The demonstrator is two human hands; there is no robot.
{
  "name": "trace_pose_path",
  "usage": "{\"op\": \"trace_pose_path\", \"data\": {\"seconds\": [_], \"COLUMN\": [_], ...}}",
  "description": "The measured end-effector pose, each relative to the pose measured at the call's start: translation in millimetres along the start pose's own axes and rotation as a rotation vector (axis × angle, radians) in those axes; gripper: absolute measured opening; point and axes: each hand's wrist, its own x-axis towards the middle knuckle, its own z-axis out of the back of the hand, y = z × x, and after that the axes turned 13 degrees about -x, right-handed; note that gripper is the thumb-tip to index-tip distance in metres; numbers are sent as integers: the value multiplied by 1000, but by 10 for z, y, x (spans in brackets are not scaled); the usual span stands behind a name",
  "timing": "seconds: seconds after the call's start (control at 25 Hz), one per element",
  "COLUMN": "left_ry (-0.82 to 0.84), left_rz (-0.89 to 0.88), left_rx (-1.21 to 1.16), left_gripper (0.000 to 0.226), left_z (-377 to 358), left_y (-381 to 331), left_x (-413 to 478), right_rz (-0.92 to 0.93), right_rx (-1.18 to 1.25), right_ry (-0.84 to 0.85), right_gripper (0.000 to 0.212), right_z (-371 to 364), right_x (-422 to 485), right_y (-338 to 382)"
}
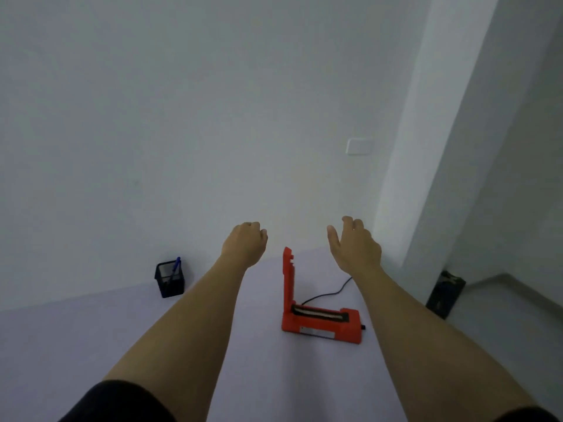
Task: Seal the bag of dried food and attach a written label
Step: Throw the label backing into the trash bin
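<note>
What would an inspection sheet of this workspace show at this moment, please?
Surface: pale lilac table set against the wall.
Job's things: red heat sealer, lid raised upright; blue pen in black mesh holder; no bag or label seen.
Clutter: nothing seen.
Grippers: left hand with fingers curled, right hand relaxed; both hold nothing.
Cables: black cable runs from behind the sealer toward the wall.
Surroundings: white wall plate; dark object low at right, unclear.
</note>
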Motion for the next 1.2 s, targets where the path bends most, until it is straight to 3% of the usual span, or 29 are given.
{"op": "trace_pose_path", "data": {"seconds": [0.24, 0.32, 0.48, 0.6, 0.92, 1.2], "left_ry": [267, 370, 486, 440, 202, 32], "left_rz": [98, 154, 204, 255, 502, 562], "left_rx": [-6, -16, -201, -385, -652, -534], "left_gripper": [30, 39, 48, 42, 34, 33], "left_z": [-1089, -1377, -1851, -2089, -2672, -2983], "left_y": [651, 841, 1065, 1014, 871, 1009], "left_x": [75, 2, -227, -283, 392, 1160], "right_rz": [-215, -298, -482, -537, -294, -189], "right_rx": [-46, -53, 37, 147, 273, 383], "right_ry": [232, 362, 593, 595, 498, 457], "right_gripper": [53, 55, 59, 57, 44, 43], "right_z": [-1122, -1452, -2161, -2536, -3218, -3826], "right_x": [-477, -706, -1121, -1141, -192, 774], "right_y": [-526, -661, -887, -1008, -1335, -1181]}}
